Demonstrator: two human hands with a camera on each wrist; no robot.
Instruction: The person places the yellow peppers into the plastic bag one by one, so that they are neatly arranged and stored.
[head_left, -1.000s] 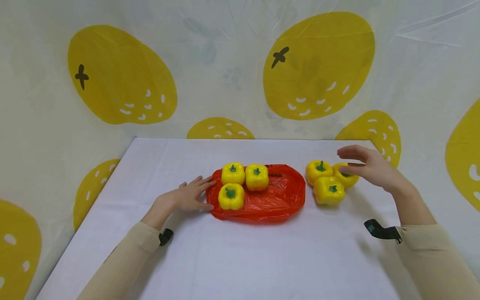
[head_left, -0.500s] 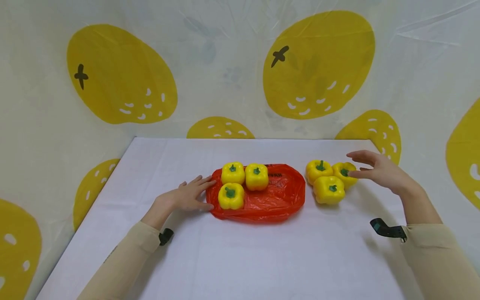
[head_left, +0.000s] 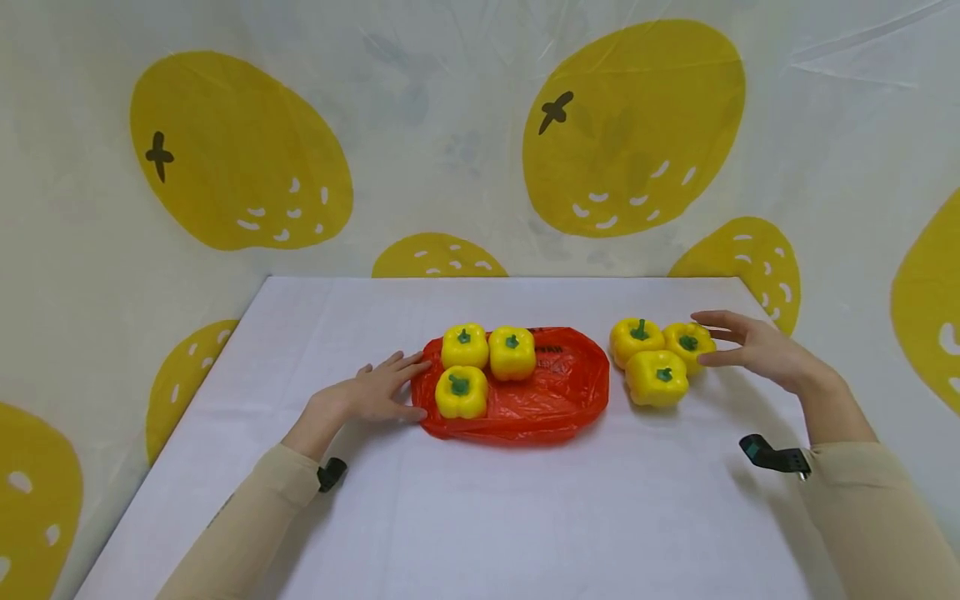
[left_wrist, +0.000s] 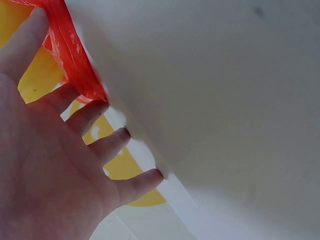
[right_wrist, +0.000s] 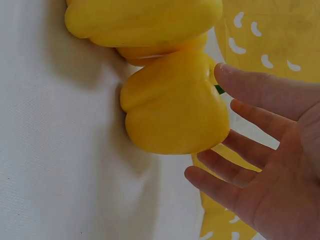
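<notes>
Three yellow bell peppers with green stems, one of them the front pepper [head_left: 461, 393], sit on the left part of a flattened red plastic bag [head_left: 555, 392]. My left hand [head_left: 375, 392] lies at the bag's left edge, fingers spread and straight, fingertips touching the bag and the table. Three more yellow peppers stand bunched to the right of the bag. My right hand [head_left: 765, 350] is at the rightmost pepper [right_wrist: 175, 105], thumb and fingers parted around its side; whether they touch it I cannot tell. Neither hand grips anything.
A white cloth covers the table [head_left: 510, 517]. Behind it hangs a pale curtain [head_left: 450, 108] printed with large yellow fruit. A dark wrist-camera mount [head_left: 772, 457] juts from the right sleeve, and another mount [head_left: 332, 474] from the left.
My right hand has drawn back to the right from above the rightmost pepper and lowered to its side. The left hand, the bag and the peppers stay in place.
</notes>
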